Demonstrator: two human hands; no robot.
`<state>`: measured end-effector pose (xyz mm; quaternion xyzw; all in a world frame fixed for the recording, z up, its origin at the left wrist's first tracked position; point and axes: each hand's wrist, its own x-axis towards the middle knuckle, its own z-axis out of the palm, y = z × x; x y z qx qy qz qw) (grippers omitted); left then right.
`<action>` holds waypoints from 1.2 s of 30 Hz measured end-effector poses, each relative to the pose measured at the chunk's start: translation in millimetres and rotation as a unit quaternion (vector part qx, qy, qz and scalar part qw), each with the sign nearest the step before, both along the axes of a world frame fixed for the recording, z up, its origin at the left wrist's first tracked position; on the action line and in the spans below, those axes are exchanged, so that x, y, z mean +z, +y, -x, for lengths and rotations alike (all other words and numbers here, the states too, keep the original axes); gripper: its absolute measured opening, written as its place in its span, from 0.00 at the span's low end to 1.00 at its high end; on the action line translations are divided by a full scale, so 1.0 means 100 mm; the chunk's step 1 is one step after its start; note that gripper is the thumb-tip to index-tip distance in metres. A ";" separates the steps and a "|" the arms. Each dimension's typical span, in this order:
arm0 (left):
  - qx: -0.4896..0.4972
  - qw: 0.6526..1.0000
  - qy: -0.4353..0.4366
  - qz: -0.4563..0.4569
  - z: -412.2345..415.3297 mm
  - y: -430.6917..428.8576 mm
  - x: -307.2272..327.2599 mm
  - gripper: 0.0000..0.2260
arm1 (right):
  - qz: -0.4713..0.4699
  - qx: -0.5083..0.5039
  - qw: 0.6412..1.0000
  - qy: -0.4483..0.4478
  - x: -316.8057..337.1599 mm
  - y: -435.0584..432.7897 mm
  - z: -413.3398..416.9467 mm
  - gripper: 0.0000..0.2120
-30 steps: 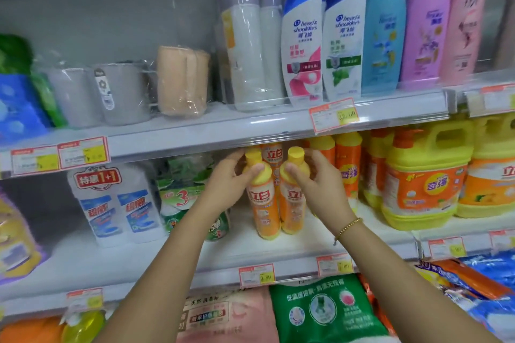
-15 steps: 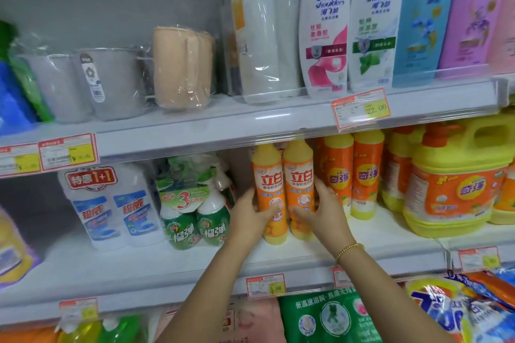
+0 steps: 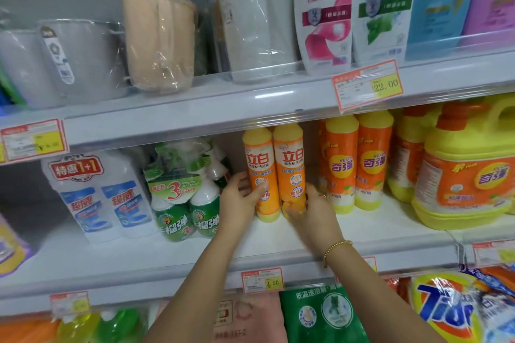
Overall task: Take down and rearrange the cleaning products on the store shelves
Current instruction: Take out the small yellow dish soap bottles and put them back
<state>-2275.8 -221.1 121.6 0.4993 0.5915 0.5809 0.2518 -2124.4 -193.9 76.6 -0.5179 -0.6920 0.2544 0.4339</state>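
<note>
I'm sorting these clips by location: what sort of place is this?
Most likely a supermarket's household aisle: white shelves with price tags clipped along their edges, rows of orange dish-soap bottles, and shampoo bottles on the shelf above.

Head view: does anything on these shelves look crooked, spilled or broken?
Only the 22.00 price tag on the upper shelf rail sits crooked, tipped up more than the rail itself. No spill or damage shows. The orange bottles in the left hand and right hand stand upright.
</note>
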 end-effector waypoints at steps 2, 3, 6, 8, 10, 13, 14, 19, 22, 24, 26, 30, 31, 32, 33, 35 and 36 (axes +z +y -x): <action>0.005 1.000 -0.008 0.002 -0.01 0.03 -0.02 0.15 | 0.006 0.012 1.000 -0.010 -0.02 0.03 0.01 0.17; 0.010 1.000 -0.009 0.004 -0.02 0.04 -0.02 0.14 | 0.009 0.013 1.000 -0.016 -0.03 0.05 0.02 0.15; 0.023 1.000 -0.005 0.010 -0.04 0.07 -0.01 0.16 | 0.021 0.000 0.999 -0.039 -0.05 0.07 0.01 0.12; 0.027 1.000 -0.007 0.011 -0.05 0.08 -0.01 0.16 | 0.022 -0.008 0.998 -0.050 -0.04 0.08 0.02 0.13; 0.034 0.999 -0.007 0.010 -0.06 0.09 0.00 0.16 | 0.021 -0.016 0.997 -0.071 -0.02 0.10 0.03 0.13; 0.039 0.999 0.010 0.011 -0.07 0.10 0.00 0.18 | 0.025 -0.034 0.994 -0.098 0.02 0.13 0.06 0.13; 0.035 0.999 0.017 0.017 -0.07 0.09 0.00 0.20 | 0.027 -0.040 0.994 -0.102 0.03 0.14 0.07 0.13; 0.019 0.998 0.029 0.055 -0.03 0.13 -0.10 0.23 | 0.026 -0.062 0.991 -0.112 0.02 0.20 0.12 0.13; 0.021 0.997 0.037 0.066 -0.01 0.18 -0.11 0.22 | 0.024 -0.060 0.992 -0.111 0.02 0.23 0.12 0.16; 0.025 0.996 0.045 0.074 -0.01 0.22 -0.11 0.23 | 0.022 -0.057 0.992 -0.114 0.01 0.24 0.11 0.16; 0.031 0.995 0.051 0.078 -0.01 0.24 -0.11 0.23 | 0.016 -0.058 0.990 -0.124 0.02 0.24 0.12 0.15; 0.030 0.995 0.053 0.081 0.00 0.24 -0.12 0.24 | 0.019 -0.059 0.989 -0.133 0.01 0.25 0.12 0.17; 0.028 0.994 0.055 0.085 -0.01 0.23 -0.11 0.24 | 0.024 -0.054 0.989 -0.135 0.03 0.23 0.12 0.18; 0.024 0.994 0.057 0.089 -0.03 0.20 -0.09 0.24 | 0.030 -0.045 0.989 -0.137 0.06 0.20 0.10 0.19; 0.022 0.994 0.058 0.088 -0.06 0.15 -0.06 0.24 | 0.038 -0.034 0.988 -0.146 0.11 0.15 0.07 0.19; 0.047 0.994 0.081 0.060 -0.17 -0.06 -0.01 0.22 | 0.032 -0.011 0.983 -0.180 0.31 -0.01 -0.08 0.17; 0.067 0.993 0.095 0.029 -0.25 -0.20 0.00 0.19 | 0.023 -0.002 0.981 -0.194 0.44 -0.10 -0.19 0.14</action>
